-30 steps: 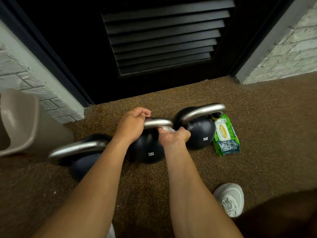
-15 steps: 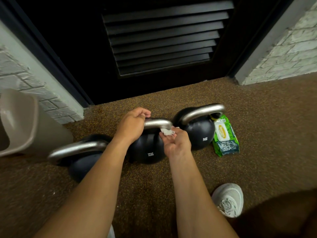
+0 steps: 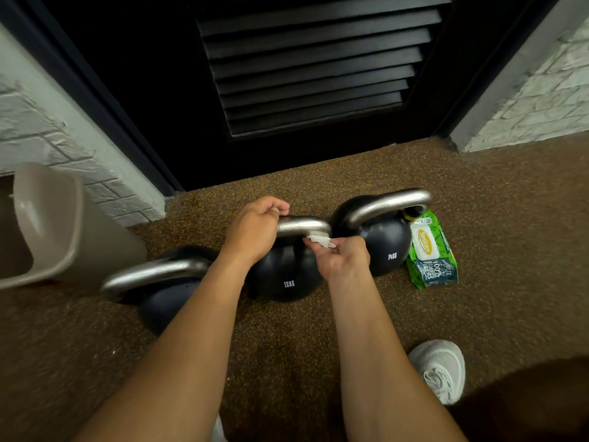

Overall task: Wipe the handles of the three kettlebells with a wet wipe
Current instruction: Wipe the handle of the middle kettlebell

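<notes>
Three dark kettlebells with steel handles stand in a row on the floor: a left kettlebell [image 3: 165, 301], a middle kettlebell [image 3: 287, 275] marked 12KG, and a right kettlebell [image 3: 385, 247] marked 14KG. My left hand [image 3: 255, 231] grips the left end of the middle handle [image 3: 302, 225]. My right hand [image 3: 342, 258], palm turned up, pinches a crumpled white wet wipe [image 3: 319, 241] against the underside of that handle's right end.
A green pack of wet wipes [image 3: 430, 253] lies right of the 14KG kettlebell. A beige bin [image 3: 47, 224] stands at the left by a white brick wall. A black louvred door [image 3: 306, 68] is behind. My white shoe [image 3: 441, 370] rests on the brown speckled floor.
My right hand has turned palm up and shifted the wipe from the near side of the middle handle to under its right end. My left hand has kept its grip.
</notes>
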`<action>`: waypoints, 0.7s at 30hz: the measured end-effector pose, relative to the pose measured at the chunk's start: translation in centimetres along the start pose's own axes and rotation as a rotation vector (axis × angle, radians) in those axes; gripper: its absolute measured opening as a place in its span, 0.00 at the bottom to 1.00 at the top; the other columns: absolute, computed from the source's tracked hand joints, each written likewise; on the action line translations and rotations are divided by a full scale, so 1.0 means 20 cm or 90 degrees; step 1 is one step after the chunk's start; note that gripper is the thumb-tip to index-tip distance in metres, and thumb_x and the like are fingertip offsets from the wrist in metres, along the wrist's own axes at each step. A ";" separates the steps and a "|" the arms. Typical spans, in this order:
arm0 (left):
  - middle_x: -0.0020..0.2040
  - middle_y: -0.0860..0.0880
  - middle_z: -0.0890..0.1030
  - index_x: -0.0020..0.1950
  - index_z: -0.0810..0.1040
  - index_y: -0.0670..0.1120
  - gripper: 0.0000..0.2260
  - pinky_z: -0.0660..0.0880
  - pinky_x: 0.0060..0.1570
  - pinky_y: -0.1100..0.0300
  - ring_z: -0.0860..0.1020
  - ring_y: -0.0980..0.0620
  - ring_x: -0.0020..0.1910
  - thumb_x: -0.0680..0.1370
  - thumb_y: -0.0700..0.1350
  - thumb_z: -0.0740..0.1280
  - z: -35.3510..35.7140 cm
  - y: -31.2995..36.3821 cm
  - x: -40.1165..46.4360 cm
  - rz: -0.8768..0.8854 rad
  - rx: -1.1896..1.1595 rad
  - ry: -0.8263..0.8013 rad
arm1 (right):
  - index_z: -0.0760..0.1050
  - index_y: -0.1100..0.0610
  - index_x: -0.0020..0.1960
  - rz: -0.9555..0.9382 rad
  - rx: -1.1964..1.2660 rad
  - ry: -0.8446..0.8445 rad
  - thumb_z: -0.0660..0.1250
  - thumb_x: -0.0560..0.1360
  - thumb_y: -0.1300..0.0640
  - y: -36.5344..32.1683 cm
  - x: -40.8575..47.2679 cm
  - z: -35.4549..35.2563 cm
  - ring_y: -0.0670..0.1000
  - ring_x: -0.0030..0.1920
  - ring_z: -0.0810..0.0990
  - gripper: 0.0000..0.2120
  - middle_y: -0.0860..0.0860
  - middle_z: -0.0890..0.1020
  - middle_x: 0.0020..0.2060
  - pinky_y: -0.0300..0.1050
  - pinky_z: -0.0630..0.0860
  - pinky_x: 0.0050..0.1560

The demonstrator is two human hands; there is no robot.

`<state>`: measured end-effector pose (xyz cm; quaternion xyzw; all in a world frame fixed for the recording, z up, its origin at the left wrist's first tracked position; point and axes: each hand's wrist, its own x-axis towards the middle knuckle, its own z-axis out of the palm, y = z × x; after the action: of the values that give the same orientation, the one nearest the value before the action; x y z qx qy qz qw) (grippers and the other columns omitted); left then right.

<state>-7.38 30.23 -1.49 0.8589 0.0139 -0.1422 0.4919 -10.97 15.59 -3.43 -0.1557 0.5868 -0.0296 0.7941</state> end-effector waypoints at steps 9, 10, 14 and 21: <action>0.57 0.56 0.83 0.56 0.83 0.55 0.14 0.74 0.64 0.51 0.79 0.54 0.59 0.84 0.44 0.58 0.00 0.01 0.00 0.002 -0.012 -0.005 | 0.66 0.68 0.71 -0.025 0.016 0.044 0.51 0.80 0.68 0.04 -0.02 0.05 0.71 0.66 0.71 0.20 0.68 0.72 0.65 0.75 0.70 0.60; 0.56 0.56 0.83 0.56 0.83 0.54 0.14 0.74 0.64 0.51 0.79 0.54 0.59 0.84 0.43 0.58 0.00 0.01 -0.01 0.002 -0.017 -0.004 | 0.67 0.68 0.69 -0.036 0.025 0.043 0.51 0.80 0.69 0.04 -0.04 0.05 0.70 0.64 0.72 0.19 0.68 0.73 0.63 0.74 0.71 0.60; 0.55 0.56 0.84 0.55 0.83 0.54 0.14 0.75 0.63 0.53 0.79 0.55 0.59 0.84 0.42 0.58 -0.02 0.01 -0.02 0.005 -0.061 0.002 | 0.70 0.69 0.67 -0.041 0.049 0.021 0.55 0.78 0.74 0.11 -0.11 0.06 0.63 0.58 0.77 0.18 0.66 0.76 0.60 0.65 0.73 0.62; 0.56 0.54 0.86 0.52 0.84 0.54 0.15 0.74 0.67 0.45 0.80 0.53 0.61 0.83 0.40 0.59 -0.06 -0.03 -0.04 0.013 -0.175 0.033 | 0.64 0.66 0.73 -0.032 0.094 -0.123 0.55 0.81 0.66 0.25 -0.22 0.03 0.61 0.72 0.67 0.20 0.63 0.69 0.70 0.60 0.63 0.74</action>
<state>-8.05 31.58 -1.14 0.7866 0.0375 -0.1119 0.6061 -12.50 21.52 -0.74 -0.1133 0.4995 -0.0775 0.8553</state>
